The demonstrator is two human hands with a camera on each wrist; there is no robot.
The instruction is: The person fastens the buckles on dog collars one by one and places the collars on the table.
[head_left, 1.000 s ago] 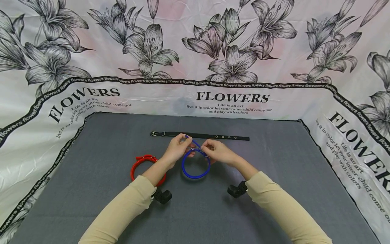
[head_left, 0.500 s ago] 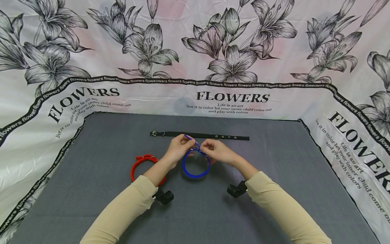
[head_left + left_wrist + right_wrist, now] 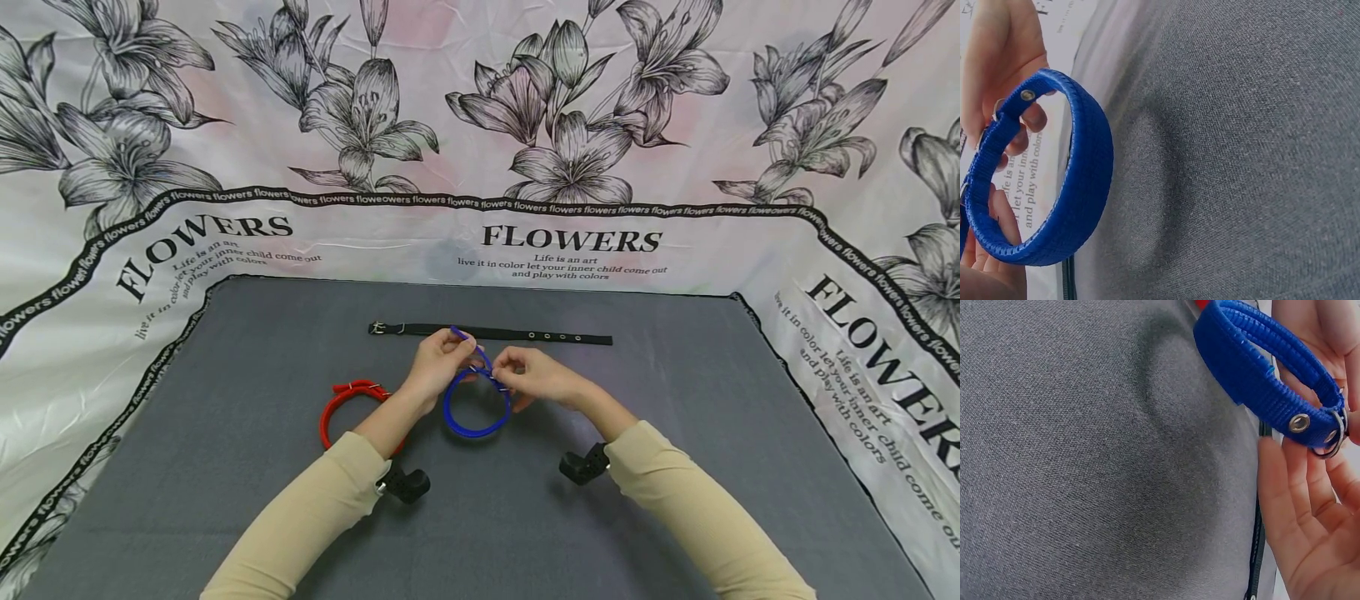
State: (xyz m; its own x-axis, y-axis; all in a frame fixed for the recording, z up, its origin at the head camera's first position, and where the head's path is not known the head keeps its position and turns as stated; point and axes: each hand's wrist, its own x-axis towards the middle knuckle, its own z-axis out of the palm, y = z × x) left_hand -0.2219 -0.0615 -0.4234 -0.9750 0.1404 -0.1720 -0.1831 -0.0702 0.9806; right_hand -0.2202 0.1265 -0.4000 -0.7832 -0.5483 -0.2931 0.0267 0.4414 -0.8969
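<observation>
A blue dog collar (image 3: 476, 432), closed into a loop, is held up between both hands near the middle of the table. My left hand (image 3: 437, 365) pinches its strap end, whose tip sticks up past the thumb. The right hand (image 3: 542, 375) grips the collar at the upper right of the loop, by the metal fittings. In the left wrist view the collar (image 3: 1094, 169) shows a metal eyelet (image 3: 1027, 95) close to the right hand's fingers. The right wrist view shows another eyelet (image 3: 1299, 422) and a metal ring (image 3: 1337, 440) on the band.
A red collar (image 3: 327, 421), also looped, lies left of centre, partly covered by the left forearm. Behind the hands a black collar (image 3: 570, 337) is stretched flat, buckle to the left. The grey tabletop (image 3: 675, 358) meets a flower-printed cloth (image 3: 420, 242) at the back.
The blue loop has shifted slightly left, and its strap tip reaches a little farther past the left hand. The right hand's fingers have moved slightly at the loop's side. Red and black collars stay put.
</observation>
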